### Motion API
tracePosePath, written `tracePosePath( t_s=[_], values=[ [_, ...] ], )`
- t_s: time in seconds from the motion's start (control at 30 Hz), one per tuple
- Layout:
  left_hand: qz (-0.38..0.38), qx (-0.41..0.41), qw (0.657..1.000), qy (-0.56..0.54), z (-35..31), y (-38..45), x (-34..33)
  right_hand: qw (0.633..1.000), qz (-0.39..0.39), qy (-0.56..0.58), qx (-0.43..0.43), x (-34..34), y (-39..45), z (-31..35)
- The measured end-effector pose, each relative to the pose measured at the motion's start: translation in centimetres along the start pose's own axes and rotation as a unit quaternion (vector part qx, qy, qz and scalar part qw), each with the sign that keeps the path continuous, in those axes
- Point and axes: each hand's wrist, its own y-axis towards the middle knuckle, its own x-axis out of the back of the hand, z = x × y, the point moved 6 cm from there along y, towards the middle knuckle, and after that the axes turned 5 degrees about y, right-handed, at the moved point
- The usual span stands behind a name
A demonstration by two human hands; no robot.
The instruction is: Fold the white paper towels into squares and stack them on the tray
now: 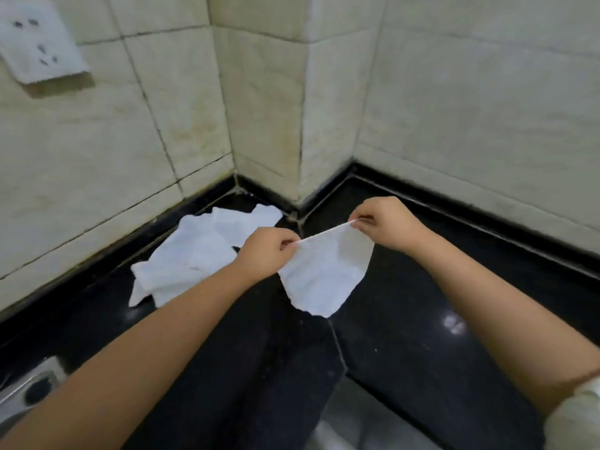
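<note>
We have one paper towel (326, 274) in a two-handed grip above the worktop (454, 287). The left hand (269, 251) pinches its upper left corner between thumb and curled fingers, and the right hand (383, 224) pinches the upper right corner the same way. The top edge is pulled taut between them and the rest of the sheet hangs loose below, its lower edge ragged and curling.

The main risk we see is tearing: thin paper stretched between two fingertip pinches may well rip along that taut edge if we pull harder. The hanging part could also fold askew, giving a crooked shape and not a square, since nothing supports it. A corner might slip out as well.

To the left and farther away, a heap of unfolded towels (194, 254) lies crumpled on the worktop, close to the wall. We cannot see a tray.

The worktop is glossy black stone with a seam running toward us. Pale tiled walls (470, 108) meet around a jutting corner, a wall socket (39, 40) sits at the upper left, and a metal sink rim (29, 384) shows at the near left.
</note>
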Motion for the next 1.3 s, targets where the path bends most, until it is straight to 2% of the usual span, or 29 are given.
tracePosePath(
  t_s=[0.1,0.2,0.23,0.3,0.4,0.5,0.63,0.7,0.77,0.83,0.97,1.03,1.17,1.3],
  values=[
    [-0.028,-0.093,0.993,0.061,-8.3,4.3,-1.4,0.991,-0.106,-0.009,-0.08,5.9,-4.6,-6.5],
    [-0.052,-0.173,0.979,0.092,-15.5,6.6,-3.6,0.967,-0.202,-0.045,-0.149,10.4,-10.3,-12.1],
    [-0.056,-0.192,0.976,0.091,-17.5,6.9,-4.5,0.96,-0.224,-0.058,-0.16,11.4,-12.5,-13.6],
    [-0.042,-0.225,0.968,0.106,-20.6,6.9,-7.0,0.956,-0.216,-0.069,-0.185,11.5,-16.9,-16.4],
    [0.056,-0.276,0.945,0.166,-23.2,5.3,-12.9,0.965,-0.131,-0.088,-0.208,8.6,-22.9,-20.1],
    [0.189,-0.313,0.913,0.182,-23.4,2.3,-19.7,0.963,0.026,-0.047,-0.265,3.6,-28.4,-22.5],
    [0.385,-0.315,0.845,0.195,-22.5,-2.2,-27.2,0.92,0.225,0.042,-0.318,-3.1,-34.2,-24.8],
    [0.453,-0.296,0.82,0.186,-22.4,-3.5,-29.2,0.893,0.285,0.083,-0.339,-5.0,-35.9,-25.9],
    [0.483,-0.278,0.811,0.175,-23.1,-3.5,-30.4,0.876,0.3,0.113,-0.36,-5.3,-36.9,-27.3],
    [0.466,-0.261,0.829,0.165,-23.7,-2.3,-30.7,0.88,0.272,0.126,-0.37,-5.1,-37.0,-28.7],
    [0.351,-0.212,0.899,0.153,-25.2,2.3,-30.9,0.898,0.127,0.119,-0.404,-3.3,-35.9,-32.4],
    [0.308,-0.187,0.919,0.162,-25.3,4.2,-31.3,0.903,0.07,0.103,-0.411,-2.8,-34.8,-33.7],
    [0.279,-0.162,0.926,0.198,-25.2,6.2,-32.8,0.905,0.015,0.095,-0.415,-3.2,-32.7,-36.0],
    [0.265,-0.157,0.929,0.203,-24.6,7.0,-34.0,0.894,0.005,0.084,-0.441,-4.6,-32.4,-37.6]
  ],
)
